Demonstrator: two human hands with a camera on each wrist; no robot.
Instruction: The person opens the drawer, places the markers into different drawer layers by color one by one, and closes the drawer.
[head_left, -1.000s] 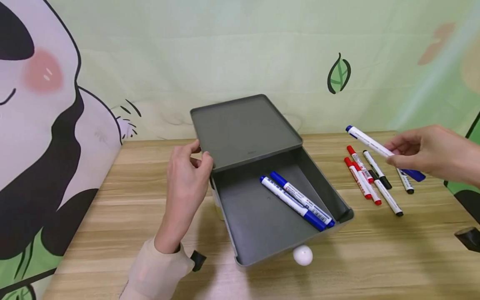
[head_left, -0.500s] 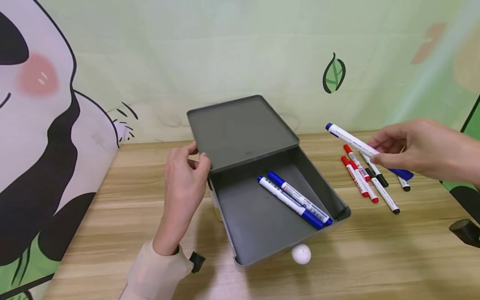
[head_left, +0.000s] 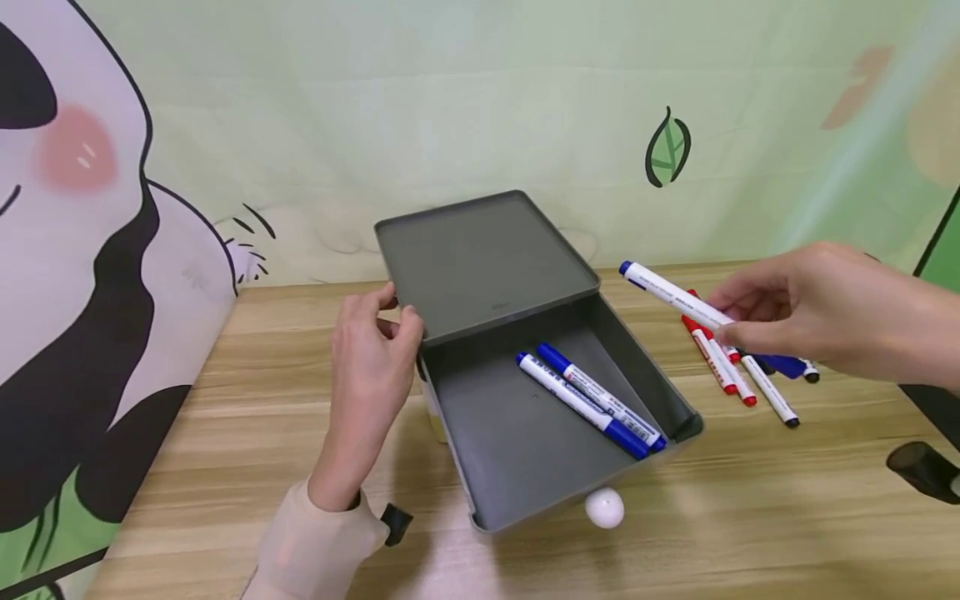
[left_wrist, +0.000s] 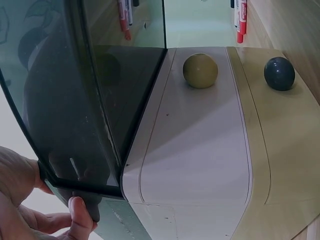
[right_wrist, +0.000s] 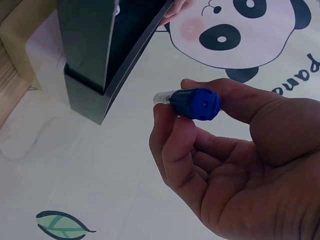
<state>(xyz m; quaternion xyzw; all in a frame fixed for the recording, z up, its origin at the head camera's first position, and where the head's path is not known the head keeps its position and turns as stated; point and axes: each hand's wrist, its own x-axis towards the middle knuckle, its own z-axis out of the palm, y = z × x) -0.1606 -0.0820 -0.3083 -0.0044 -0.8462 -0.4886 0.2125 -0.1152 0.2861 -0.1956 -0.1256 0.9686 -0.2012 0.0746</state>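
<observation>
My left hand (head_left: 371, 358) pinches the grey lid (head_left: 487, 258) by its left front corner. The lid stands raised at the back of the grey box (head_left: 495, 442), whose front part lies uncovered. Two blue whiteboard markers, a near one (head_left: 570, 400) and a far one (head_left: 592, 387), lie side by side in it. Held between thumb and fingers of my right hand (head_left: 810, 308) is another blue marker (head_left: 667, 293), its left end close to the box's right wall. In the right wrist view this marker's blue cap (right_wrist: 204, 104) points at the camera.
Several red markers (head_left: 720, 367) and black markers (head_left: 772, 392) lie on the wooden table (head_left: 750, 517) right of the box. Below the box are drawer fronts with a white knob (head_left: 604, 508), a yellow knob (left_wrist: 200, 71) and a dark knob (left_wrist: 280, 74). A panda-print cloth (head_left: 450, 125) hangs behind.
My right hand has carried the blue marker leftward toward the box, dipping slightly at the end. My left hand and the lid have stayed in place.
</observation>
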